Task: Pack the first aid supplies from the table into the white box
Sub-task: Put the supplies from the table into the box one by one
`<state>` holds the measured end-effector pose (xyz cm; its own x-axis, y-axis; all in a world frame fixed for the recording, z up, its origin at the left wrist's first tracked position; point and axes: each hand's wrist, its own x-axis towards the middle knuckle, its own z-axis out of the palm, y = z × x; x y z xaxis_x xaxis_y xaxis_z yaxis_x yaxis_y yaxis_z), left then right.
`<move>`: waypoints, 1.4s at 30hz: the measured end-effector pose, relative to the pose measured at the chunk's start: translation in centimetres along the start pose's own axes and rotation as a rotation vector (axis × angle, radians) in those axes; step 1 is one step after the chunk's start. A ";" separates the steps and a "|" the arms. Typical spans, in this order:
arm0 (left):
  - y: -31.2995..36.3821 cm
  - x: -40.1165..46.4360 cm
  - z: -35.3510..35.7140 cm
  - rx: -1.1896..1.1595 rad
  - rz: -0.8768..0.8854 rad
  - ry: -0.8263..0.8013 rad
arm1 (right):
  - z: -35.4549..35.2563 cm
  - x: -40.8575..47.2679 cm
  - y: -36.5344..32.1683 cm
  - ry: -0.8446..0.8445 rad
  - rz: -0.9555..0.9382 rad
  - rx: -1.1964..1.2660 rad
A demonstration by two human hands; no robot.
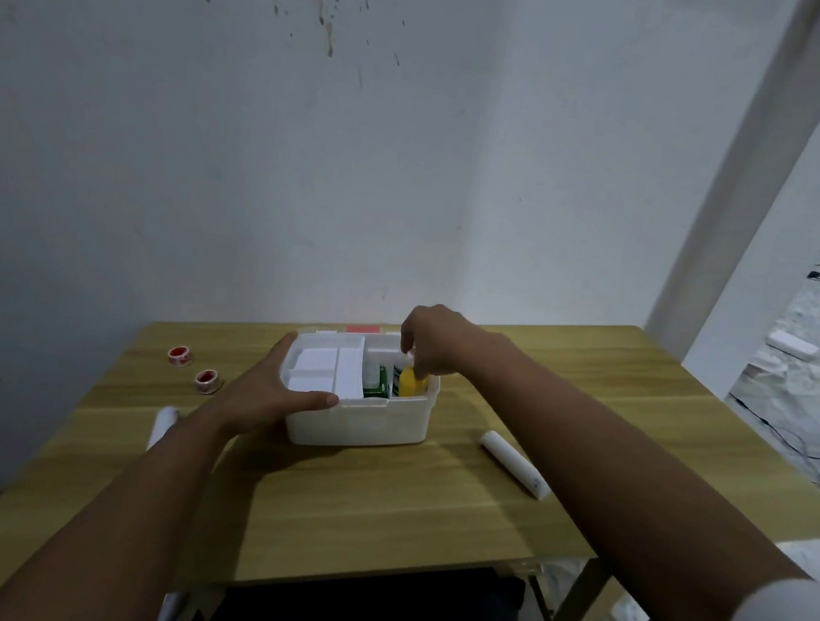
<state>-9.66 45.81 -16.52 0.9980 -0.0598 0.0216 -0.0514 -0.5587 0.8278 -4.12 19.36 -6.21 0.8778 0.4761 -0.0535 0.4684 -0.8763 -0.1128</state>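
Observation:
The white box [362, 423] stands open in the middle of the wooden table [379, 507]. Inside it I see white packets on the left, a green pack [377, 383] and a yellow bottle [411, 383] at the right. My left hand [270, 387] grips the box's left front corner, thumb along the rim. My right hand [432, 342] reaches down into the right compartment, fingertips pinched on the yellow bottle. A white bandage roll [513, 463] lies on the table right of the box. Two red-and-white tape rolls [192, 367] sit to the left.
Another white roll [164, 422] lies partly hidden under my left forearm. A red-and-white lid [363, 329] shows behind the box, against the wall. The table's right edge borders a doorway with cables and white blocks on the floor.

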 end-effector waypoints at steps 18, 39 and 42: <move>0.1 0.1 0.2 -0.004 0.037 0.010 | 7.4 -0.8 13.8 -0.053 0.495 -0.059; 0.5 -0.2 0.3 0.022 0.028 0.012 | -3.6 0.4 -2.5 -0.007 -0.066 0.090; 0.7 -0.3 0.4 0.016 0.023 0.023 | -1.6 0.7 -4.2 -0.003 -0.075 -0.104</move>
<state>-10.03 45.06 -16.19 0.9971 -0.0539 0.0533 -0.0746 -0.5708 0.8177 -5.29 23.32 -4.16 0.8396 0.5408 -0.0514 0.5409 -0.8410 -0.0129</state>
